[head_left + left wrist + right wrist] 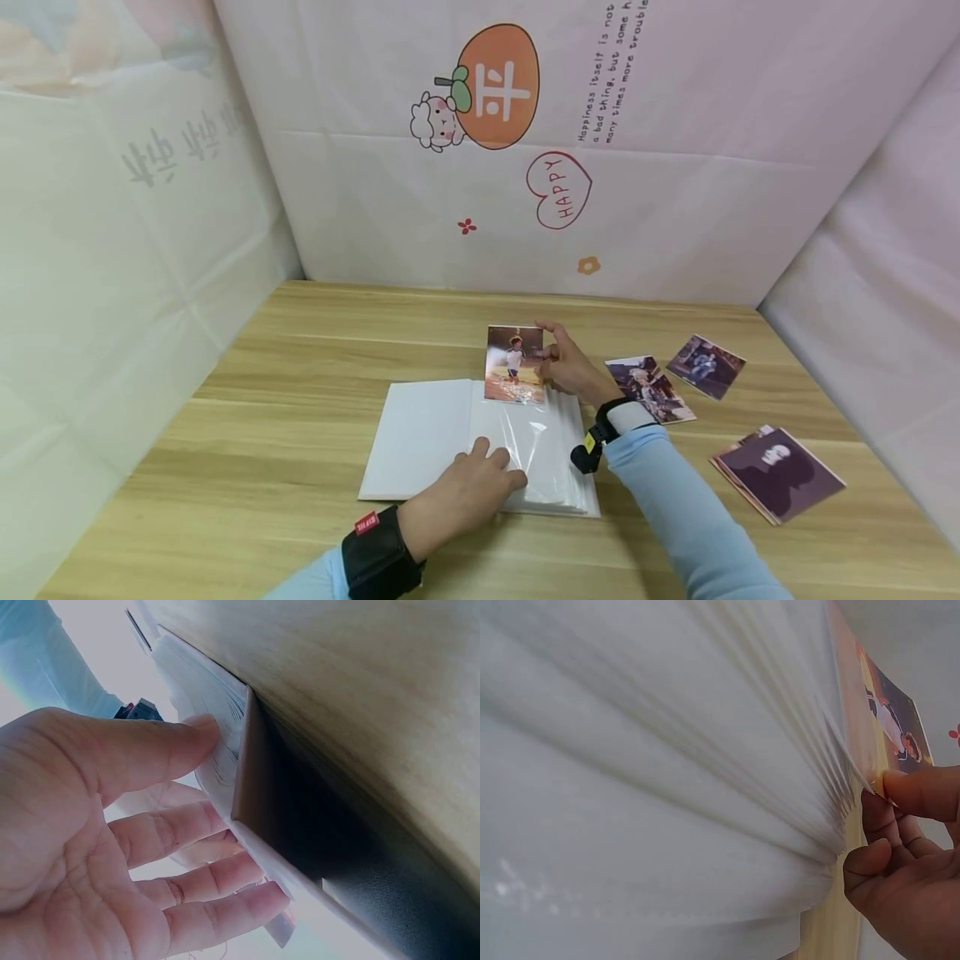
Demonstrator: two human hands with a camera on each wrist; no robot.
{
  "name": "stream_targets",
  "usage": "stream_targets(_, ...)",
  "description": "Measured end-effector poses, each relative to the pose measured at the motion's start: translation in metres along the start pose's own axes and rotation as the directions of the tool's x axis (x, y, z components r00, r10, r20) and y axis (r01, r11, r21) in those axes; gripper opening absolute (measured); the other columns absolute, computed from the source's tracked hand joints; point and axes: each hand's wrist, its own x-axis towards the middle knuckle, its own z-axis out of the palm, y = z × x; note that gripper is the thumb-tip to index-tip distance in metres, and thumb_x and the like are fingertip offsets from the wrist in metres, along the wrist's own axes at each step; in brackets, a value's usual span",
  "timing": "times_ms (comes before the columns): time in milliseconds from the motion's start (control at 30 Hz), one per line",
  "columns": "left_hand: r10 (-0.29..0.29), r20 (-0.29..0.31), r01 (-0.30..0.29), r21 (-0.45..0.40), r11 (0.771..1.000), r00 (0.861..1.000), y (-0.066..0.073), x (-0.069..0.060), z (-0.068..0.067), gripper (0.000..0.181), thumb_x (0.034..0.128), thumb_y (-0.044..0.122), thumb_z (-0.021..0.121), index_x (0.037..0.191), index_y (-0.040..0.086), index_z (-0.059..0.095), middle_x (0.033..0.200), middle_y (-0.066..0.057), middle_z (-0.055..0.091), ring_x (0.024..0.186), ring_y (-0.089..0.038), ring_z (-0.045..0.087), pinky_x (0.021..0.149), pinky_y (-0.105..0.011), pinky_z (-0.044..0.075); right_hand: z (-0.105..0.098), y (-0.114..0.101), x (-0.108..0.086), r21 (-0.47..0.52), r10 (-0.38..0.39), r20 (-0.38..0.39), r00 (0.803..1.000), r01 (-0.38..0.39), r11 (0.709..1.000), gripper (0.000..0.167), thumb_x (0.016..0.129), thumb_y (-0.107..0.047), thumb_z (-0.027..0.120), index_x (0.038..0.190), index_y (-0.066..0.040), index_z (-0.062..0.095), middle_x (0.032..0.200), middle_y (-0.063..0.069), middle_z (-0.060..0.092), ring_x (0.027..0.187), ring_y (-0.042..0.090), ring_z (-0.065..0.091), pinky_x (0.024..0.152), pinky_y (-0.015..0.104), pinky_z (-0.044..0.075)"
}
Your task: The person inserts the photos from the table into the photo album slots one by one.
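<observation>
A photo album [420, 433] with white pages lies spread on the wooden table, clear sleeves on its right side. My right hand [573, 367] pinches a photo [514, 358] of a figure in a white top at the sleeve's top edge. The right wrist view shows thumb and fingers on the edge of that photo [900, 724], whose lower part overlaps the sleeve. Low on the album pages rests my left hand [468, 487], its fingers loosely extended. Seen from the left wrist, the thumb touches the edge of the page stack [206, 697].
To the right of the album lie two overlapping or near-touching photos [648, 390] [705, 367]. Nearer the front right is a small stack of photos [783, 475]. Printed white cloth [375, 208] walls the table's back and sides.
</observation>
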Motion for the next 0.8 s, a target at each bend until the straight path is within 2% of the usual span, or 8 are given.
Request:
stream_targets(167, 0.002, -0.007, -0.002, -0.002, 1.000, 1.000, 0.000, 0.000, 0.000, 0.030, 0.0726, 0.020, 0.075, 0.101, 0.027, 0.067, 0.084, 0.001, 0.053, 0.074, -0.018, 0.044, 0.045, -0.023, 0.037, 0.000, -0.001, 0.001, -0.056, -0.026, -0.047, 0.999, 0.023, 0.998, 0.072, 0.082, 0.020, 0.038, 0.143, -0.015, 0.023, 0.090, 0.017, 0.047, 0.067, 0.021, 0.047, 0.046, 0.023, 0.033)
stream_targets(367, -0.001, -0.021, 0.001, -0.010, 1.000, 1.000, 0.000, -0.001, 0.001, 0.028, 0.0729, 0.018, 0.074, 0.099, 0.027, 0.067, 0.083, 0.001, 0.052, 0.074, -0.018, 0.044, 0.045, -0.023, 0.036, 0.000, -0.003, -0.001, -0.051, -0.015, -0.035, 0.999, 0.013, 0.999, 0.072, 0.083, 0.019, 0.038, 0.144, -0.016, 0.021, 0.089, 0.016, 0.046, 0.067, 0.022, 0.047, 0.047, 0.023, 0.032)
stream_targets(567, -0.005, -0.039, 0.005, 0.001, 1.000, 0.999, 0.000, -0.001, 0.002, 0.027, 0.0743, 0.017, 0.073, 0.099, 0.026, 0.068, 0.082, 0.000, 0.052, 0.073, -0.018, 0.044, 0.044, -0.023, 0.036, -0.002, -0.002, -0.005, -0.024, -0.011, 0.027, 1.000, 0.012, 1.000, 0.075, 0.083, 0.019, 0.042, 0.145, -0.016, 0.019, 0.082, 0.013, 0.043, 0.056, 0.017, 0.039, 0.048, 0.025, 0.032)
stream_targets(800, -0.002, -0.059, 0.002, 0.000, 1.000, 0.998, -0.001, -0.002, 0.003, 0.025, 0.0742, 0.016, 0.072, 0.097, 0.026, 0.068, 0.081, 0.000, 0.051, 0.073, -0.018, 0.044, 0.044, -0.022, 0.035, -0.004, -0.001, -0.009, -0.050, -0.029, 0.130, 0.991, 0.036, 0.998, 0.071, 0.081, 0.018, 0.045, 0.142, -0.013, 0.025, 0.084, 0.014, 0.047, 0.064, 0.017, 0.040, 0.054, 0.024, 0.033)
